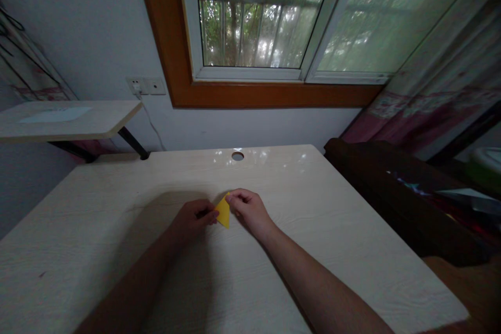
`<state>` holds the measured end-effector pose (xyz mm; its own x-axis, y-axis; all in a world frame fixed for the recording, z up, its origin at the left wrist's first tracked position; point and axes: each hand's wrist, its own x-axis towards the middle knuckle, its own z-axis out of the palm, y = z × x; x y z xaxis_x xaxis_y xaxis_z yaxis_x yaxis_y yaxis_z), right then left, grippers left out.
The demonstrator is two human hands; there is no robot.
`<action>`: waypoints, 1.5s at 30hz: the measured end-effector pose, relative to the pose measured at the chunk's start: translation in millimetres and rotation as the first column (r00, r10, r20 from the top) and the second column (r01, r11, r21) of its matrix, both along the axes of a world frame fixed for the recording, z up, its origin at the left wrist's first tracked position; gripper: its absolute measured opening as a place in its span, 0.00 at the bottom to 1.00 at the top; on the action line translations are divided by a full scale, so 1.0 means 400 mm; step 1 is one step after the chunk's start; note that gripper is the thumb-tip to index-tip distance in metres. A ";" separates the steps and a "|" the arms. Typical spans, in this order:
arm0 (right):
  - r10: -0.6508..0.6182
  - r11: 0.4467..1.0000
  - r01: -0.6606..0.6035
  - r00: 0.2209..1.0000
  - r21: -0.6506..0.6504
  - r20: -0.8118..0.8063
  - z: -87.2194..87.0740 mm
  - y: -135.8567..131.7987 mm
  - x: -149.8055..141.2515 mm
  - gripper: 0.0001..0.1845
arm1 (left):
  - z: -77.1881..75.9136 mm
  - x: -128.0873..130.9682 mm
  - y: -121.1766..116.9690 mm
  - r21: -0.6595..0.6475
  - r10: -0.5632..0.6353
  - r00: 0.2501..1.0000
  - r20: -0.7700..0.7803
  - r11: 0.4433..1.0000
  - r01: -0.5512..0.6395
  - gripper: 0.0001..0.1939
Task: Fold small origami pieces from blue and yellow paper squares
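Observation:
A small piece of yellow paper, folded to a triangle, is held between my two hands just over the middle of the table. My left hand pinches its left edge between thumb and fingers. At its upper corner, the thumb and fingers of my right hand are closed on the paper. One point of the triangle hangs down toward me. My fingers cover parts of its left and upper edges.
A raised shelf on black legs stands at the back left, with a pale sheet on it. A round cable hole lies near the table's back edge. Dark furniture with assorted items stands on the right. A window is behind.

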<state>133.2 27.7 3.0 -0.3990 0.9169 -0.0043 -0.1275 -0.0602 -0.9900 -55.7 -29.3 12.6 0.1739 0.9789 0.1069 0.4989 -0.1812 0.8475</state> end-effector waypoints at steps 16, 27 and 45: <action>0.064 0.997 -0.065 0.998 0.030 0.016 0.004 -0.002 0.002 0.18 | 0.011 0.002 -0.002 -0.063 0.023 0.996 0.091 0.998 -0.018 0.16; 0.037 0.999 -0.037 0.999 0.008 0.026 -0.006 0.001 -0.001 0.18 | 0.008 0.002 0.000 -0.056 -0.020 0.998 0.062 0.998 0.024 0.16; 0.129 0.968 -0.173 0.963 0.181 0.235 -0.001 -0.007 -0.001 0.17 | 0.002 -0.001 0.002 -0.080 0.105 0.975 0.195 0.993 -0.091 0.14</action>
